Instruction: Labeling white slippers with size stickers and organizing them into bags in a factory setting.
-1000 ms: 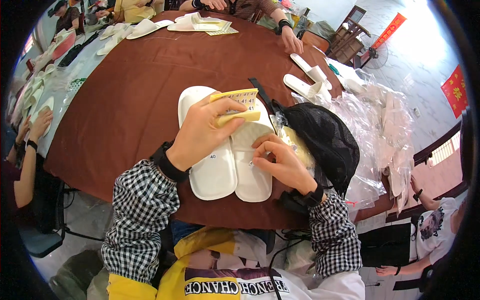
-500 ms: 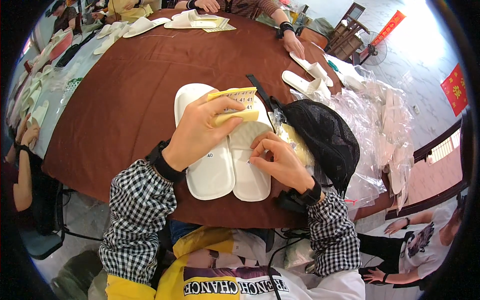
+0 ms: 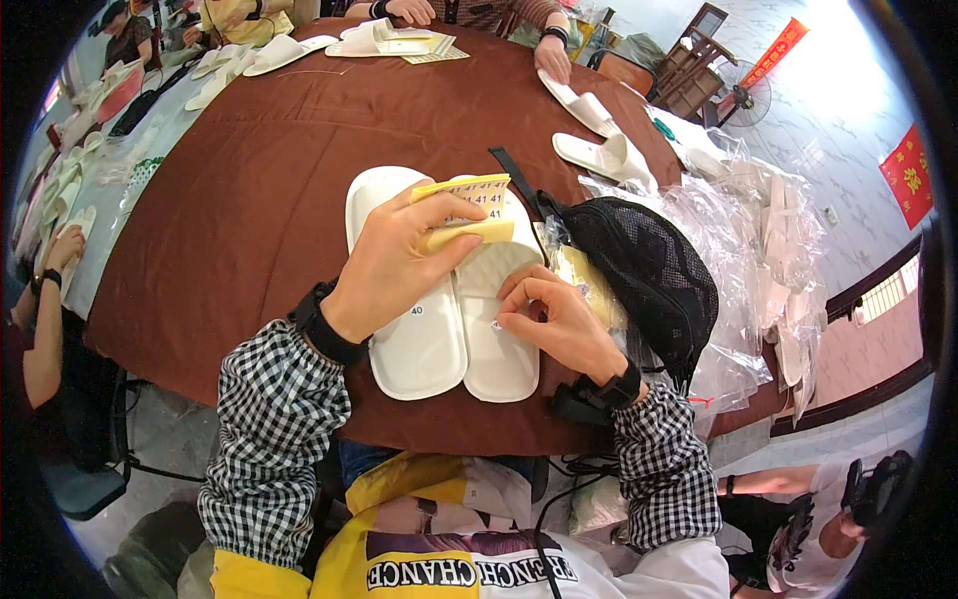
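Note:
A pair of white slippers lies side by side on the brown tablecloth, the left slipper (image 3: 414,359) and the right slipper (image 3: 502,364) with their heels toward me. My left hand (image 3: 391,255) is closed around a folded yellow sheet of number stickers (image 3: 474,234), held above the slippers' straps. A small printed sticker (image 3: 416,310) shows on the left insole. Thumb and forefinger of my right hand (image 3: 571,331) are pinched together over a similar sticker (image 3: 496,324) on the right insole, partly covered by the fingertips. Whether anything is between those fingers is hidden.
A black mesh bag (image 3: 644,285) stands right of my right hand, beside clear plastic bags (image 3: 733,230). Other white slippers (image 3: 607,158) lie at the far right and far left. Across the brown table (image 3: 299,150), a co-worker's hand (image 3: 552,60) touches a slipper.
My hands and the slipper pair have hardly moved. Across the table, the co-worker's hand and the two slippers near it have shifted away and left. The person at lower right has changed posture.

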